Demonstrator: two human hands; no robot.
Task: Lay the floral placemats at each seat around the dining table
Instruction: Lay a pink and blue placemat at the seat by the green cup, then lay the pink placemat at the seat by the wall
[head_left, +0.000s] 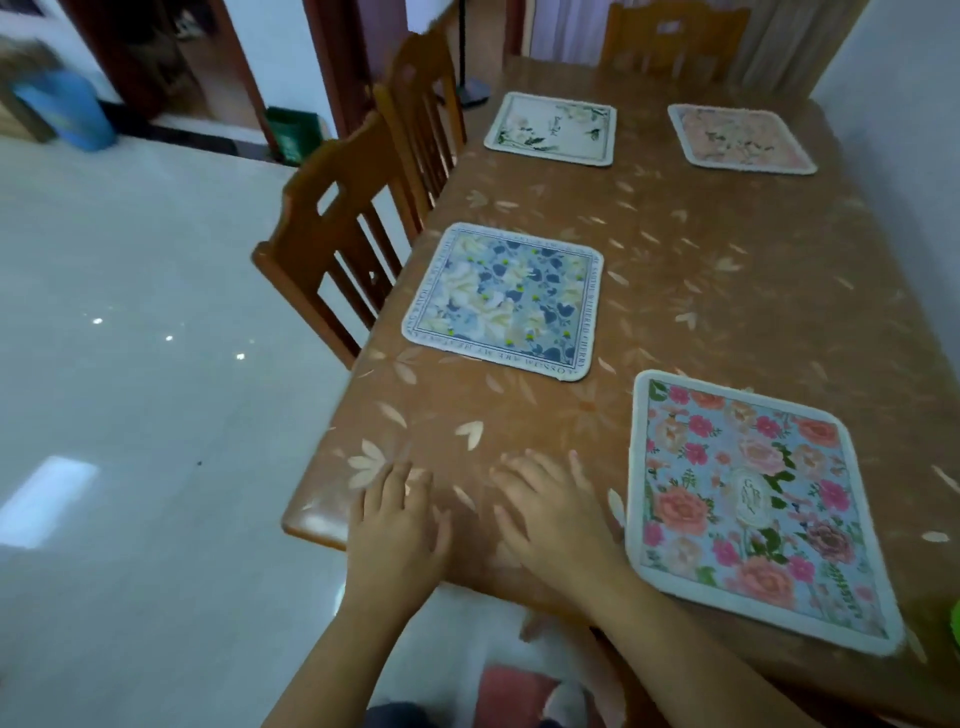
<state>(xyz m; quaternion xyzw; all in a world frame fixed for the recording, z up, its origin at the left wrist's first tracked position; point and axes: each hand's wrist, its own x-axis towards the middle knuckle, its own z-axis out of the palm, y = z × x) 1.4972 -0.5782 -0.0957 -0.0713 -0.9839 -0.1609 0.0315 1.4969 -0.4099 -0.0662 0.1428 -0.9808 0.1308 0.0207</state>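
Several floral placemats lie flat on the brown dining table. A pink-rose placemat sits at the near right, a blue-and-cream one by the left edge, a white one farther back and a peach one at the far right. My left hand and my right hand lie flat, fingers spread, on the bare tablecloth near the front left corner. They hold nothing. My right hand is just left of the pink-rose placemat, apart from it.
Two wooden chairs stand along the table's left side and another chair at the far end. A wall runs close along the right. A blue bin and a green box stand on the tiled floor at the back left.
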